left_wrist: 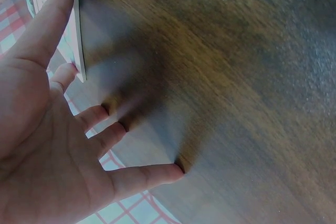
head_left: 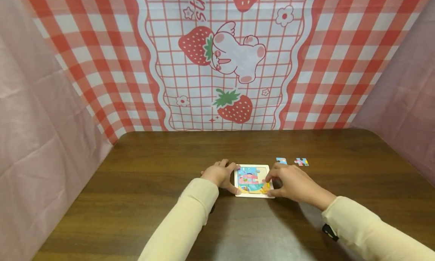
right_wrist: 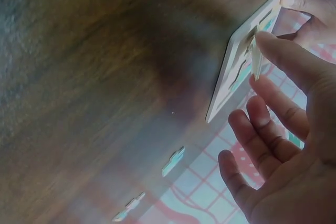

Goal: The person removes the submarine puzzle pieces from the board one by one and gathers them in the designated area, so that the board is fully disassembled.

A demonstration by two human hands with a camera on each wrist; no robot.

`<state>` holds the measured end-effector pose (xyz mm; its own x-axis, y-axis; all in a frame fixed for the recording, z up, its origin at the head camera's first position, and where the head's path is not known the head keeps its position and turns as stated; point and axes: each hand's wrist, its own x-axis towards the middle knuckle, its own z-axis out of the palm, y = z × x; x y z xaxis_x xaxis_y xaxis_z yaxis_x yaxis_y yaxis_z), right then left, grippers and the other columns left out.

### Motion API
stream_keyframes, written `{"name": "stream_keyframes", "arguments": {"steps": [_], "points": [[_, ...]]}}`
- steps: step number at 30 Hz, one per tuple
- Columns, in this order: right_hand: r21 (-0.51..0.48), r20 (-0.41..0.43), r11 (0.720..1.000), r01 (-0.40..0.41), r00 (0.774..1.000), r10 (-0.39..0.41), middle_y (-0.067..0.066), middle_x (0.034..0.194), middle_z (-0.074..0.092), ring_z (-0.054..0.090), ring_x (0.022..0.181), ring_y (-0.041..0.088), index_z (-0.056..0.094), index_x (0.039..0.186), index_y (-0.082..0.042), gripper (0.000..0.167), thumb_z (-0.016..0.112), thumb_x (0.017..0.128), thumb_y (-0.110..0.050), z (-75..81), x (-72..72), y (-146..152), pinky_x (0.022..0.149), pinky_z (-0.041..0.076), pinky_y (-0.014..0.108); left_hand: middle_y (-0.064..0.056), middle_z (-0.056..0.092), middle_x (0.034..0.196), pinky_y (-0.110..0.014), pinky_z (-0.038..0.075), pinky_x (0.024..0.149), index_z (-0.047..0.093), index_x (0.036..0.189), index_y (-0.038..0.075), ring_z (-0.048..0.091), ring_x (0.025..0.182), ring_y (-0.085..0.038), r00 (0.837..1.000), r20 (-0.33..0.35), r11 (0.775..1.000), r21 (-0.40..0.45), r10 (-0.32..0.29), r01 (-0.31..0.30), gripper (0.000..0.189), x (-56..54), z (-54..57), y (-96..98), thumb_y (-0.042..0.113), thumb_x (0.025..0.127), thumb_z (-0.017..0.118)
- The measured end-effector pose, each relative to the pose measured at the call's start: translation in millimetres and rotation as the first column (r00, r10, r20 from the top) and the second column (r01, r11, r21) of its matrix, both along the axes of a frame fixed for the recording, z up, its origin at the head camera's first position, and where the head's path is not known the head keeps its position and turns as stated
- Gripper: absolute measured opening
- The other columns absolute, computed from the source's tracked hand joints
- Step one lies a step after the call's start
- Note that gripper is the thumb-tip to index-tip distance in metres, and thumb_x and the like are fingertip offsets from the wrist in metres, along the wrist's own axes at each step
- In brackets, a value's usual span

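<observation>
Left hand (head_left: 219, 175) splayed, likely steadying the square white-rimmed puzzle tray (head_left: 255, 196); right hand (head_left: 293, 181) pinches a thin pale jigsaw piece (right_wrist: 256, 62) over it

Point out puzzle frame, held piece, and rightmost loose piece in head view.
Puzzle frame (head_left: 255, 195): head view, near rim.
Held piece (right_wrist: 256, 61): right wrist view, middle of visible side.
Rightmost loose piece (head_left: 301, 162): head view, middle of top face.

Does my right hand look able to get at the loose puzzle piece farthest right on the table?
Probably yes: the rightmost loose piece lies uncovered on the table, just beyond your right hand. That hand pinches another piece, though, which it may need to put down first.
</observation>
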<state>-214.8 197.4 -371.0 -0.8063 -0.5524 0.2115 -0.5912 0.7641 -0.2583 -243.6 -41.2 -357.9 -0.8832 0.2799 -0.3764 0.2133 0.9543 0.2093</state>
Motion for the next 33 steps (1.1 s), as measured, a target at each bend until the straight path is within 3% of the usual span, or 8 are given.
{"name": "stream_keyframes", "arguments": {"steps": [3, 10, 12, 20, 27, 33], "points": [[-0.008, -0.015, 1.000, -0.009, 1.000, 0.009, -0.010, 0.087, 0.062, 0.045, 0.065, 0.002, 0.077, 0.093, -0.020, 0.027, 0.093, 0.072, -0.028, 1.2, 1.8, -2, 0.059, 0.041, 0.027, -0.006, 0.027, 0.165, -0.073, 0.035, 0.106, 0.039, 0.155, 0.032, 0.027, 0.151, -0.028, 1.000, 0.008, 1.000, 0.010, 0.001, -0.001, 0.082, 6.1, 9.5, -0.3, 0.049, 0.086, 0.080], [0.020, -0.052, 1.000, -0.003, 0.999, 0.005, -0.013, 0.080, 0.055, 0.041, 0.063, 0.000, 0.077, 0.092, -0.020, 0.026, 0.092, 0.073, -0.029, 2.5, 5.3, -6, 0.063, 0.037, 0.028, -0.006, 0.029, 0.164, -0.073, 0.037, 0.104, 0.039, 0.155, 0.032, 0.030, 0.150, -0.030, 1.000, -0.006, 1.000, 0.009, -0.006, 0.006, 0.082, 4.3, 6.7, 0.6, 0.049, 0.086, 0.080], [0.033, -0.063, 0.999, -0.001, 0.998, 0.003, -0.014, 0.079, 0.054, 0.041, 0.064, 0.000, 0.077, 0.092, -0.021, 0.027, 0.092, 0.072, -0.030, 2.8, 5.3, -6, 0.065, 0.037, 0.030, -0.006, 0.029, 0.164, -0.073, 0.037, 0.104, 0.040, 0.154, 0.031, 0.030, 0.149, -0.030, 1.000, 0.009, 1.000, 0.020, 0.004, -0.004, 0.082, 6.5, 11.8, 1.1, 0.049, 0.086, 0.080], [0.042, -0.070, 0.999, -0.018, 0.997, 0.021, -0.014, 0.081, 0.056, 0.045, 0.066, -0.001, 0.077, 0.091, -0.022, 0.026, 0.092, 0.072, -0.031, 1.9, 4.2, -6, 0.067, 0.040, 0.032, -0.001, 0.018, 0.169, -0.073, 0.028, 0.110, 0.034, 0.156, 0.037, 0.021, 0.154, -0.027, 0.994, 0.094, 0.998, 0.004, 0.064, -0.065, 0.082, -0.3, 7.8, 5.6, 0.060, 0.088, 0.072], [0.045, -0.089, 0.999, -0.025, 0.996, 0.029, -0.014, 0.082, 0.058, 0.045, 0.066, 0.000, 0.077, 0.091, -0.023, 0.026, 0.093, 0.071, -0.032, -0.7, 2.6, -4, 0.066, 0.041, 0.032, -0.005, 0.032, 0.161, -0.077, 0.036, 0.101, 0.044, 0.150, 0.033, 0.031, 0.147, -0.031, 0.995, 0.004, 0.995, 0.018, 0.102, -0.102, 0.077, 0.2, -1.7, 13.9, 0.056, 0.085, 0.077], [-0.022, -0.011, 0.999, -0.024, 1.000, 0.024, -0.015, 0.087, 0.062, 0.054, 0.071, 0.001, 0.078, 0.090, -0.023, 0.025, 0.092, 0.073, -0.034, -4.3, 0.1, 5, 0.062, 0.045, 0.027, -0.006, 0.036, 0.158, -0.074, 0.038, 0.102, 0.047, 0.148, 0.028, 0.034, 0.146, -0.031, 0.993, -0.009, 0.993, 0.010, 0.121, -0.121, 0.076, 11.5, 11.4, 18.6, 0.052, 0.084, 0.080]]}}
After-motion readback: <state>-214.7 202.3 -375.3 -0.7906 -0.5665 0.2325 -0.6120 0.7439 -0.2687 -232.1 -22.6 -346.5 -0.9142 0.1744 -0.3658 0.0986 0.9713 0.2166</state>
